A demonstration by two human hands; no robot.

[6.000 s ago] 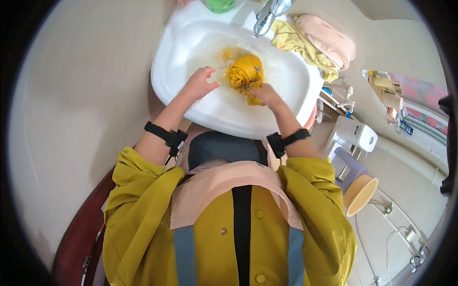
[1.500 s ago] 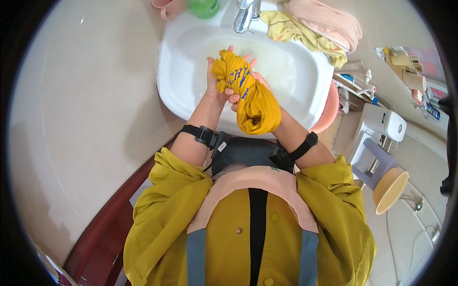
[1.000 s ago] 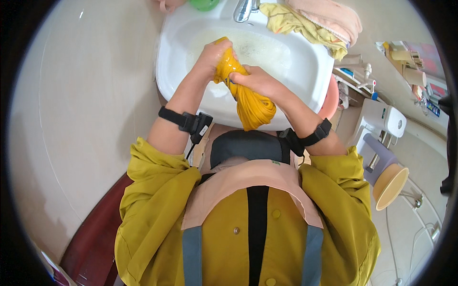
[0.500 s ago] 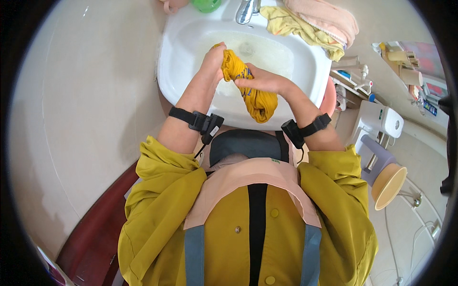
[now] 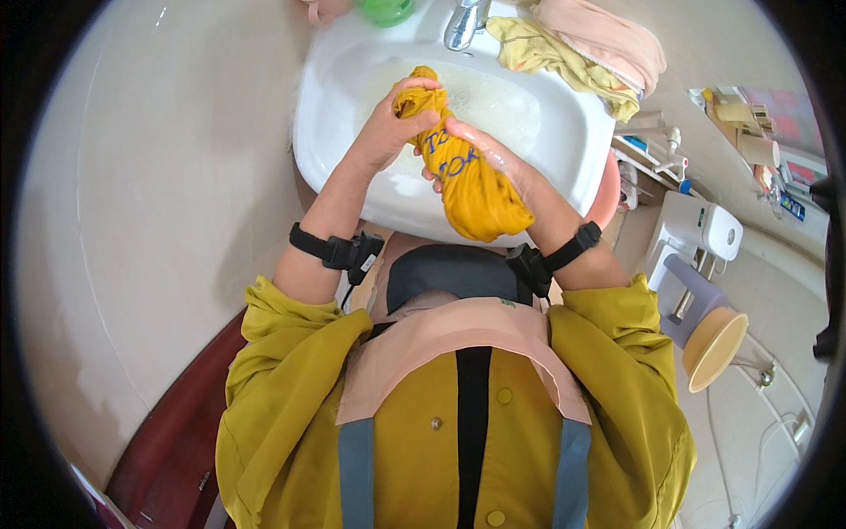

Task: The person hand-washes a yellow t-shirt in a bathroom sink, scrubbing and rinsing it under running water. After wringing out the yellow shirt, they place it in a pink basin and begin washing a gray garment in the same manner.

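Observation:
A bunched-up, mustard-yellow cloth (image 5: pixel 480 204) with blue printing is gathered between my two hands over the white washbasin (image 5: pixel 310 132). It looks damp, and I cannot tell whether it is a garment. Around its narrow upper part my left hand (image 5: pixel 398 122) is closed, with the thumb on top. My right hand (image 5: pixel 495 157) grips the twisted middle from beneath and the right side. Below that, the wider end of the cloth hangs loose toward the basin's front edge. Cloudy water (image 5: pixel 502 106) lies in the bowl behind the hands.
A chrome faucet (image 5: pixel 462 28) rises at the basin's back. A pale yellow cloth (image 5: pixel 551 63) and a pink towel (image 5: pixel 608 40) lie on its right back corner. A green container (image 5: pixel 385 9) stands at the back left. To the right are a pink basin (image 5: pixel 606 194) and a yellow basin (image 5: pixel 716 348).
My left hand has turned, bringing its thumb over the cloth. My right hand has shifted lower and under it. The loose end has swung right and spread, showing more blue printing.

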